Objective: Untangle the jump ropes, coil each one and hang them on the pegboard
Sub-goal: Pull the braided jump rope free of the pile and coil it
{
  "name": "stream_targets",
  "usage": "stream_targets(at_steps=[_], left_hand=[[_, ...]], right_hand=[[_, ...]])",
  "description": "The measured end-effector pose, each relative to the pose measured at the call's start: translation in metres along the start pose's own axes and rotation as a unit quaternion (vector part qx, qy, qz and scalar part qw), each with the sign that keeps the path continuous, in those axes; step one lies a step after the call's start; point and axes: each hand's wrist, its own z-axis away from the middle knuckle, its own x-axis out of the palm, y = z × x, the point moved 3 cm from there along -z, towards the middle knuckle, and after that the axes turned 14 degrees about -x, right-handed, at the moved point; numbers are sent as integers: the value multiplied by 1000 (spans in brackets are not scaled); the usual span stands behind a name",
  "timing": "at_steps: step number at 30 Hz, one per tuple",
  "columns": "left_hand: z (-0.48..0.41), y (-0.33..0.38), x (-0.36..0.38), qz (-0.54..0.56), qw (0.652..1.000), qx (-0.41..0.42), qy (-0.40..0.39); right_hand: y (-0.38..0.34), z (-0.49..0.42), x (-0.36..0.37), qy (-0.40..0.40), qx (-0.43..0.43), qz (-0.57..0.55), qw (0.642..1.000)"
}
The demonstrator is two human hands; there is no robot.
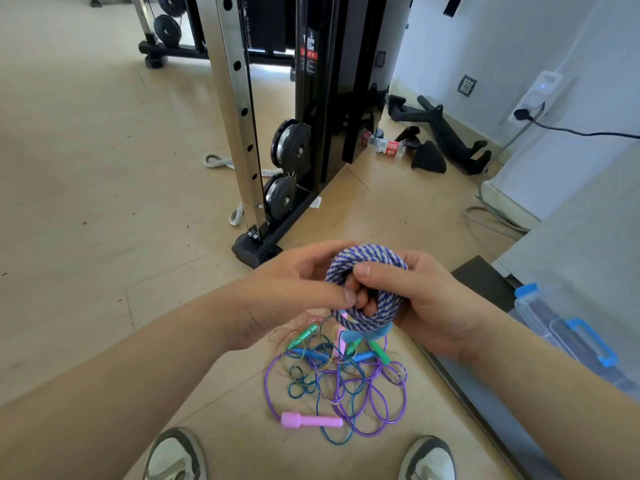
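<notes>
Floor: tan boards (104,202), cable machine (322,98) behind.
Braided rope (367,259): purple-white coil, held between both hands above the floor pile.
Right hand (426,306): curled round the coil's right side.
Left hand (294,292): pinches the coil's left edge.
Tangle (346,382): thin purple, blue and green ropes on the floor; pink handle (308,420) nearest the shoes (176,455).
Bin (571,341): clear, blue latches, right.

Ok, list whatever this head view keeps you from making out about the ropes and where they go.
- Pegboard: nowhere in the head view, outside the frame.
- Braided rope coil: its ends hidden by the left hand and right hand gripping it.
- Tangle on the floor: rope count unclear; thin cords overlap, coil covers the top.
- Clear box: cut off by the right edge.
</notes>
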Motion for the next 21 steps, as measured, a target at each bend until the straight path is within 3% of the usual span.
stream_targets(at_steps=[8, 12, 15, 19, 21], left_hand=[[4, 1, -9, -33, 999, -18, 30], [2, 5, -14, -70, 993, -23, 90], [3, 4, -17, -89, 988, -43, 121], [2, -4, -16, -145, 978, -53, 140], [1, -3, -15, -163, 974, -36, 156]], right_hand=[[-10, 2, 6, -33, -18, 91, 995], [-15, 1, 9, 0, -44, 138, 990], [-15, 0, 1, 34, -45, 259, 964], [-12, 4, 0, -43, 7, 288, 957], [-12, 4, -4, -28, -16, 344, 938]])
